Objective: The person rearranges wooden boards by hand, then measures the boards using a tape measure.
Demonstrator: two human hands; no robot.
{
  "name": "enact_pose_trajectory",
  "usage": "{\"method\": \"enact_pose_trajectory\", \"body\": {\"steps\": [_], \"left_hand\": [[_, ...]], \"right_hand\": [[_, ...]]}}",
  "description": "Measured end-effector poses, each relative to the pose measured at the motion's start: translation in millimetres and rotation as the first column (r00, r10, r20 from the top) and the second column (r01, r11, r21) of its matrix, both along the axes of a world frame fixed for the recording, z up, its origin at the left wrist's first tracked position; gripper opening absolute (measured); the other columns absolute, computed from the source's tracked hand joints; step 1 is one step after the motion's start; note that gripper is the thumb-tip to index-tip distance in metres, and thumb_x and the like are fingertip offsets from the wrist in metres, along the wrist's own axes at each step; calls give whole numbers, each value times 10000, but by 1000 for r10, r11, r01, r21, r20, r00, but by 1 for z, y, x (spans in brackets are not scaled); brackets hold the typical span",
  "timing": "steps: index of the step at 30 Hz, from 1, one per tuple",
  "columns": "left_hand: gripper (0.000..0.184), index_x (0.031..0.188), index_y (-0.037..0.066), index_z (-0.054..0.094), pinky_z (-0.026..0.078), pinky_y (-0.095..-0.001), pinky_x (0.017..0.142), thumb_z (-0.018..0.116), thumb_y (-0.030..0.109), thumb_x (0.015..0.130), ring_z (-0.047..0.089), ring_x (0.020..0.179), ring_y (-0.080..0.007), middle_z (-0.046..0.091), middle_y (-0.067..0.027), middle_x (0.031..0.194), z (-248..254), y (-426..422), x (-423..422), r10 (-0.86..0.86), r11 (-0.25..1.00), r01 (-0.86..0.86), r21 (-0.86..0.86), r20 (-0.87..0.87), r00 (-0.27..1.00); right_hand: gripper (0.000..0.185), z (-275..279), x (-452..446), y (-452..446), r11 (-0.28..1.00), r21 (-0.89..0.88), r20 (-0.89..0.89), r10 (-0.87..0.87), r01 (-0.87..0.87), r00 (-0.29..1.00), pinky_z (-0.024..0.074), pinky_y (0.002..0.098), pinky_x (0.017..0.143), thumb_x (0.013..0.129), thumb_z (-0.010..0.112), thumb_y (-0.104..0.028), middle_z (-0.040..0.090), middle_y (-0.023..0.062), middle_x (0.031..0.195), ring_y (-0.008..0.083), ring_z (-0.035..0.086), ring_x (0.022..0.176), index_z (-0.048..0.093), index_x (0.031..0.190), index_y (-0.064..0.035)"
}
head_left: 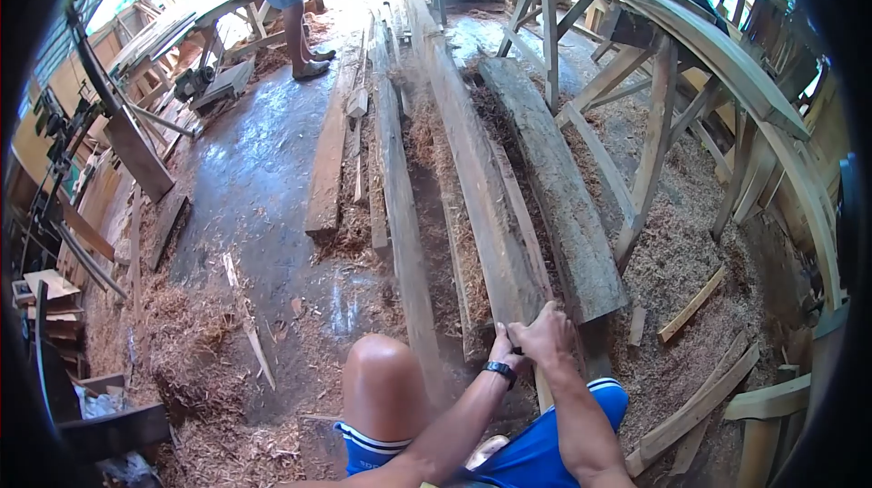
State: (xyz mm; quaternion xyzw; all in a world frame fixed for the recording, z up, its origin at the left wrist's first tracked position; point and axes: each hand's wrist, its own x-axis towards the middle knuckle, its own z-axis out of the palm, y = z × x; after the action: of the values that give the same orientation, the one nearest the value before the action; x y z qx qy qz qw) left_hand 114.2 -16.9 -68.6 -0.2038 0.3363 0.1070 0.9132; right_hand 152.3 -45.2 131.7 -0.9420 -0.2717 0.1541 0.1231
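Note:
A long, rough wooden plank (474, 188) runs away from me across the floor, its near end between my knees. My left hand (505, 348), with a dark watch on the wrist, is closed at that end. Right beside it, my right hand (545, 335) is also closed on the plank's end, the two hands touching. My fingers cover most of the gripped part. To the left lies a narrower long beam (404, 215); to the right, a wide thick slab (559, 188) with rough bark-like faces.
Shavings (195, 352) cover much of the floor. A curved timber (718, 43) rests on wooden trestles (649, 152) at right. Another person (289, 6) stands at the far left, near a bench (195, 15). Loose offcuts (695, 406) lie at lower right.

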Motion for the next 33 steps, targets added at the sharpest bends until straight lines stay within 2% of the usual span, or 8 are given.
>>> {"method": "enact_pose_trajectory", "body": {"steps": [2, 4, 10, 16, 20, 24, 27, 33], "left_hand": [[641, 1287, 47, 486, 369, -490, 1068, 400, 587, 955, 516, 1186, -319, 576, -130, 1259, -14, -2, -4, 83, 994, -96, 43, 249, 965], [634, 1291, 46, 484, 365, -474, 1073, 404, 578, 955, 512, 1190, -315, 574, -132, 1261, -3, -2, -6, 70, 991, -101, 86, 311, 948], [617, 1302, 44, 477, 352, -428, 1087, 415, 550, 954, 502, 1203, -305, 568, -136, 1267, 34, 1, -11, -68, 916, -38, 399, 249, 966], [600, 1313, 43, 471, 339, -382, 1100, 426, 521, 953, 493, 1216, -294, 563, -141, 1273, 59, -4, -15, -130, 821, -1, 570, 190, 973], [570, 1330, 29, 447, 349, -373, 1088, 423, 474, 974, 473, 1238, -272, 515, -119, 1332, 34, 0, -15, -145, 813, -5, 583, 210, 967], [565, 1333, 29, 444, 350, -372, 1087, 420, 468, 977, 471, 1240, -270, 514, -119, 1334, 36, -3, -14, -152, 810, 9, 586, 194, 969], [562, 1334, 29, 442, 350, -371, 1086, 418, 463, 979, 470, 1241, -269, 512, -118, 1335, 36, -4, -14, -150, 813, 11, 582, 191, 970], [555, 1338, 29, 438, 351, -370, 1085, 413, 454, 983, 468, 1244, -267, 510, -117, 1337, 35, -5, -15, -159, 813, 23, 582, 182, 970]], "right_hand": [[686, -10, -9, 6, 998, 27, 60, 53, -55, 997, 527, 468, 821, 672, 793, -413, 661, 263, 978, 402, 660, 924, 507, 1083, 55], [628, -14, -19, 11, 998, 38, -18, 55, -54, 998, 513, 480, 833, 694, 774, -379, 631, 253, 1023, 400, 634, 969, 484, 1078, 25], [672, -31, -23, 11, 983, 171, 57, 52, -62, 997, 463, 482, 912, 701, 768, -391, 601, 269, 1106, 405, 581, 1064, 474, 1142, 22], [674, -32, -4, 3, 992, 123, -75, 43, -33, 996, 458, 479, 923, 706, 772, -400, 621, 262, 1066, 405, 583, 1061, 496, 1148, 28], [554, -44, 3, -2, 980, 200, -38, 24, -16, 999, 455, 436, 914, 687, 785, -354, 635, 222, 1003, 367, 595, 996, 517, 1020, 0], [595, -36, 3, -3, 976, 210, -32, 67, -59, 997, 433, 415, 943, 666, 803, -355, 654, 219, 980, 343, 600, 1008, 505, 1027, 12], [623, -31, 6, -3, 980, 189, -125, 89, -64, 988, 465, 458, 914, 709, 774, -391, 624, 248, 1040, 386, 592, 1040, 492, 1088, 17], [650, -38, 5, -4, 975, 214, -55, 74, -61, 996, 434, 406, 953, 655, 821, -369, 663, 214, 967, 334, 621, 980, 490, 1067, 9]]}}
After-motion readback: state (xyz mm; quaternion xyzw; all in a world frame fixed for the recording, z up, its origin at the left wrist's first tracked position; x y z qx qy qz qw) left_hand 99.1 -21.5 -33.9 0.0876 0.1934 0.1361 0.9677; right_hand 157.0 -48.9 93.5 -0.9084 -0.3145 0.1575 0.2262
